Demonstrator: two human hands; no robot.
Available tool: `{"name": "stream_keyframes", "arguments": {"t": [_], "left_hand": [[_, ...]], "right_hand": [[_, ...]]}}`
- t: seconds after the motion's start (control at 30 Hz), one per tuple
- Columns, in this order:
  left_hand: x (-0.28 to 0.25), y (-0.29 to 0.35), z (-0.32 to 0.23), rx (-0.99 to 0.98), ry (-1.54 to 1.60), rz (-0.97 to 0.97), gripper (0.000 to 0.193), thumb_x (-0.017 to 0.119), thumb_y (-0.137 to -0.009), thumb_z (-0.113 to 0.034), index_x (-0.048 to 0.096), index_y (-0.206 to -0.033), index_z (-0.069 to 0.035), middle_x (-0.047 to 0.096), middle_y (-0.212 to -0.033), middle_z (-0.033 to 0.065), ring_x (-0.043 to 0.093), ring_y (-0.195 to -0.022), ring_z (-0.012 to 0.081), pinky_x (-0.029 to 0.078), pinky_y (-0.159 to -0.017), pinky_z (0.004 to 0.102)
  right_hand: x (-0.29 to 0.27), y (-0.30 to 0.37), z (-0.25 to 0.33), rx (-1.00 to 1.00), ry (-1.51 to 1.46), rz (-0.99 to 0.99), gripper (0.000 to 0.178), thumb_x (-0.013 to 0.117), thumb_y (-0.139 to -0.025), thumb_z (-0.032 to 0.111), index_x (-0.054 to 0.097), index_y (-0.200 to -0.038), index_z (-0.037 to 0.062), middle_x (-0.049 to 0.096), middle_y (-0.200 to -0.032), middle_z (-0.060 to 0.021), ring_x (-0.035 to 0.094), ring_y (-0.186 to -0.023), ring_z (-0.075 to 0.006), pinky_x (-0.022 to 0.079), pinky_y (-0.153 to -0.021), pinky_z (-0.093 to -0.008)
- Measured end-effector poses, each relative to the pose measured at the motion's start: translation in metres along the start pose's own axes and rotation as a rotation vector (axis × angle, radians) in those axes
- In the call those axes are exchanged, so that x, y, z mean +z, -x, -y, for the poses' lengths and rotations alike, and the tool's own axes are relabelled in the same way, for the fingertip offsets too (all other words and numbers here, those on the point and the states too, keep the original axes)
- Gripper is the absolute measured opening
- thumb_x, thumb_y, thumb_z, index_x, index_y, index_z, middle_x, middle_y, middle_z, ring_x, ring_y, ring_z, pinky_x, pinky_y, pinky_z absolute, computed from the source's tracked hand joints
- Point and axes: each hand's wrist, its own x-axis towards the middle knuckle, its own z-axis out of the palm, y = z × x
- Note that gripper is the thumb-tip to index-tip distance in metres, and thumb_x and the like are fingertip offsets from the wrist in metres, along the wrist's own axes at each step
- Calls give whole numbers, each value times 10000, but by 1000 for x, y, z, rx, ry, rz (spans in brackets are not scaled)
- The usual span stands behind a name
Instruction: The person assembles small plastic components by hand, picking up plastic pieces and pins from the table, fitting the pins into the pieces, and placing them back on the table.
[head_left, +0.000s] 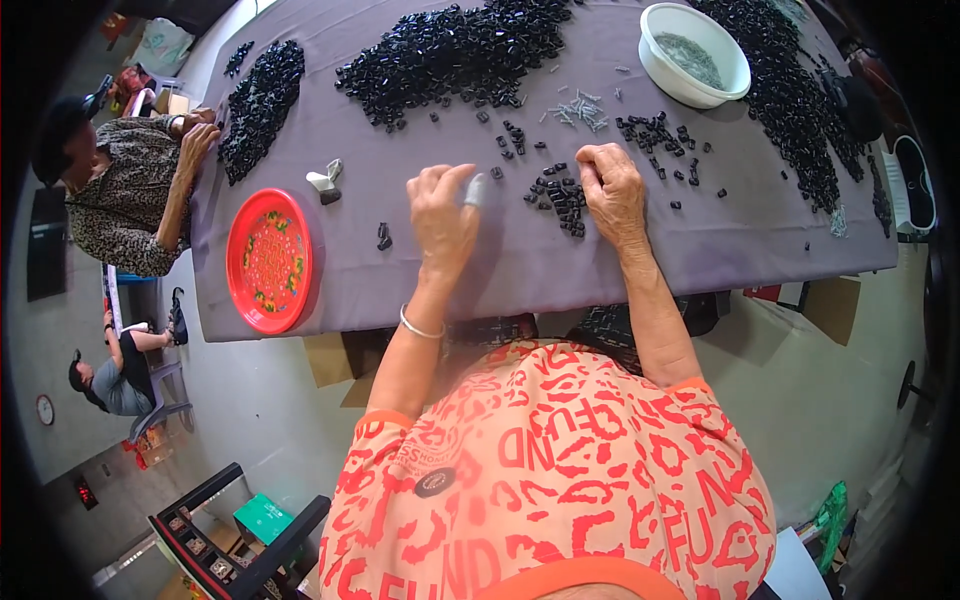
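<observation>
My left hand [441, 215] hovers over the grey-purple tablecloth [390, 290] with its fingers curled in and a pale cover on the thumb. Whatever it may hold is hidden. To its right, my right hand [612, 190] is closed in a pinch, and I cannot make out anything between the fingertips. Between the hands lies a loose group of small black plastic pieces [560, 200]. More black pieces [660, 135] are scattered just beyond my right hand. Thin grey pins [582, 110] lie in a little heap farther off.
A white basin [742, 75] holding grey pins stands at the far right. Large piles of black pieces [450, 60] cover the far side. At left are a red round tray [270, 262] and a crumpled white item [324, 178]. A person [130, 190] works at the left edge.
</observation>
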Motion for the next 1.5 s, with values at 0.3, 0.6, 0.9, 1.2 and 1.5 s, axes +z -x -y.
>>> {"name": "stream_keyframes", "arguments": {"t": [0.3,0.6,0.9,1.2,1.5], "left_hand": [[24,-9,-8,9,-135,49,214,732,-707,-190,697,-911,-135,591,-914,51,505,-891,255,432,-805,355],[56,-43,-24,257,-98,120,156,681,-674,-122,712,-814,-182,581,-879,-6,510,-915,224,420,-779,362],[44,-31,-33,242,67,73,150,626,-712,-34,623,-846,-102,570,-847,65,535,-842,275,445,-714,371],[14,37,-6,22,128,-42,135,661,-737,-38,636,-862,-82,610,-839,103,579,-801,295,482,-696,381],[-1,48,3,-19,223,-13,132,602,-723,15,631,-829,-57,607,-830,104,602,-811,284,500,-718,382]], "right_hand": [[1,-1,1,-20,8,-29,77,623,-784,7,611,-845,52,595,-811,-81,597,-749,-251,467,-668,-346],[1,-2,3,-19,5,-27,75,623,-780,7,613,-840,52,599,-814,-82,597,-750,-255,467,-682,-349],[1,-3,3,-19,-28,-12,83,586,-786,-9,600,-853,37,589,-809,-97,592,-744,-268,462,-669,-347],[-4,-3,8,-9,-48,50,105,541,-812,-39,581,-884,27,510,-766,-70,514,-663,-157,423,-608,-270],[0,-2,3,43,-117,-3,106,590,-818,-22,608,-913,20,578,-813,-59,562,-673,-141,460,-605,-282]]}}
